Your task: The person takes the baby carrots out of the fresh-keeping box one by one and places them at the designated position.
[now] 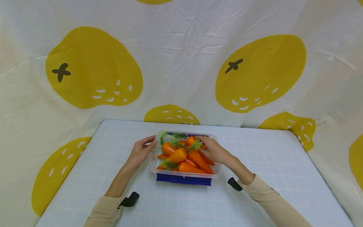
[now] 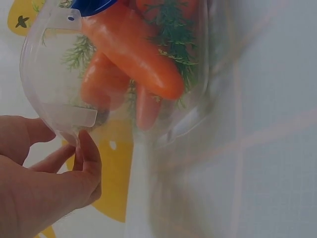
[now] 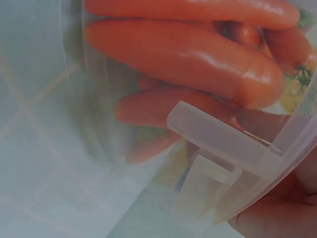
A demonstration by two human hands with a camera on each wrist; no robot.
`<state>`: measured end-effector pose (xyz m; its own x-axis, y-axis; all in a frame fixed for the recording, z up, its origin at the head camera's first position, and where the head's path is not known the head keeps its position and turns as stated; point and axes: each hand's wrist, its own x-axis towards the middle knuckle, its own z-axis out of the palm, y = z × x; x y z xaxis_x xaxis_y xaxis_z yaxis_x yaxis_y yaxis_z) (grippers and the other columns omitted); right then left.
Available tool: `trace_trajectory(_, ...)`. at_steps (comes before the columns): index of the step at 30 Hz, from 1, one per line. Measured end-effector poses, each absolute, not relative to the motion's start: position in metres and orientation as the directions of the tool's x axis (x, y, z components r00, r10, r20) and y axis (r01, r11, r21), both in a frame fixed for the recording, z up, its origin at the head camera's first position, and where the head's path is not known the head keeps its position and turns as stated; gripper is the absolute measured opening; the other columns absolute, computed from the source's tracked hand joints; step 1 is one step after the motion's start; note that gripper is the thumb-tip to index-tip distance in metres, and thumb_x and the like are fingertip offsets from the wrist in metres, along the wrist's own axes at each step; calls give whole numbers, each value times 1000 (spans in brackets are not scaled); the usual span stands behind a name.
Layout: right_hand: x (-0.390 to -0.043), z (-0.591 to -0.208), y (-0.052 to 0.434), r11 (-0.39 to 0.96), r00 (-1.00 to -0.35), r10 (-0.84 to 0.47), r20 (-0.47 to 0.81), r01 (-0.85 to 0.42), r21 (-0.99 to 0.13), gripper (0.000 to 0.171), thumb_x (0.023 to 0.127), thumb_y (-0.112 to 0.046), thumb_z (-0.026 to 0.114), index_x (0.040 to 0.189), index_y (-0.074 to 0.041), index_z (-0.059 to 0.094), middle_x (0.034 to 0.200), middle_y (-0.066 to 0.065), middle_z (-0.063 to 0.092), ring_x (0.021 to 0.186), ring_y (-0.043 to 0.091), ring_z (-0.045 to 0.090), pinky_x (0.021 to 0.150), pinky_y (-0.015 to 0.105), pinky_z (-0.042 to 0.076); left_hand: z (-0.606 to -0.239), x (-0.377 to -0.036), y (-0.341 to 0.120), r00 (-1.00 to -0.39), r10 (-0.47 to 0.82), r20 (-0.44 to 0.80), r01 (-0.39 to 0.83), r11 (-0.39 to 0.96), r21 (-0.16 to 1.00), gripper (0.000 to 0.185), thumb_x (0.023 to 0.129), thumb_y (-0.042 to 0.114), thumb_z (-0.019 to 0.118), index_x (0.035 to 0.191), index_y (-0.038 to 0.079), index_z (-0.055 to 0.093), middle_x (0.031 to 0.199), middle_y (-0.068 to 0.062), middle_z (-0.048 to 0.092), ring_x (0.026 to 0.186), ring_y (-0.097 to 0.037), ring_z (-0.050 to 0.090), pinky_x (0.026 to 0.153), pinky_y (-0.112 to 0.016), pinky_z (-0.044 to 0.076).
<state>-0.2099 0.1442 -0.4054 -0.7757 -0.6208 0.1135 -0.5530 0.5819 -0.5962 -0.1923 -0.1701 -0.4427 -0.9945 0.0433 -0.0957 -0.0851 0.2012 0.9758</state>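
A clear plastic container [image 1: 184,174] with blue clip flaps [image 1: 183,180] holds several orange toy carrots [image 1: 199,161] topped with green leaves [image 1: 168,164]. My left hand [image 1: 139,153] pinches the container's far left corner, thumb and fingers at the rim in the left wrist view. Over the right rim reaches my right hand [image 1: 213,150], its fingers bent among the carrots at the far right, close to a rounded carrot top [image 1: 190,141]. Through the clear wall in the right wrist view, part of that hand shows beside the carrots; I cannot tell whether it grips one.
The container stands on a table with a pale checked cover [image 1: 113,176]. Behind the table's far edge hangs a white cloth [image 1: 175,72] printed with large yellow fruit. Black wrist camera mounts [image 1: 130,200] stick out beside both forearms.
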Motion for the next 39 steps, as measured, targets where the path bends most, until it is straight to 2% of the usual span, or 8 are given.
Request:
trace_trajectory(4,-211,-403,142,607,-772,-632,59,-541,-581,54,89,4,57,140,3,39,120,17,60,90,21,58,82,36,53,-442,-192,-169,-994,32,-103,-95,197,976,49,93,35,61,134,9,54,127,-9,56,112,-32,56,89,-22,47)
trace_trajectory(9,-212,-403,141,627,-773,-634,21,-530,-571,56,90,3,57,141,1,36,106,13,65,82,18,57,80,36,53,-443,-192,-169,-995,33,-95,-87,187,979,50,93,35,61,134,8,54,127,-10,56,112,-33,56,87,-19,47)
trace_trajectory(13,-213,-406,142,615,-771,-634,55,-546,-568,54,89,2,59,139,1,39,105,14,66,85,20,61,80,37,53,-443,-191,-170,-996,37,-82,-74,181,981,49,92,35,61,133,9,54,126,-10,56,112,-33,56,86,-18,47)
trace_trajectory(20,-214,-405,145,582,-781,-614,111,-544,-604,55,87,1,63,138,-2,44,114,16,64,98,28,64,81,40,54,-444,-191,-171,-997,48,-63,-55,167,984,48,93,34,62,133,8,55,127,-11,56,112,-34,56,85,-18,47)
trace_trajectory(27,-212,-387,151,566,-798,-593,112,-511,-647,49,90,-4,61,136,-2,47,117,15,64,97,29,65,80,37,54,-443,-190,-170,-997,48,-60,-51,168,985,48,93,32,61,133,7,54,126,-12,57,110,-35,56,83,-16,47)
trace_trajectory(39,-202,-361,168,588,-866,-484,122,-426,-687,55,89,-22,69,137,-9,47,114,10,65,98,27,65,79,36,55,-442,-190,-170,-997,51,-51,-40,195,980,47,94,33,60,133,7,55,124,-12,57,110,-37,55,81,-16,48)
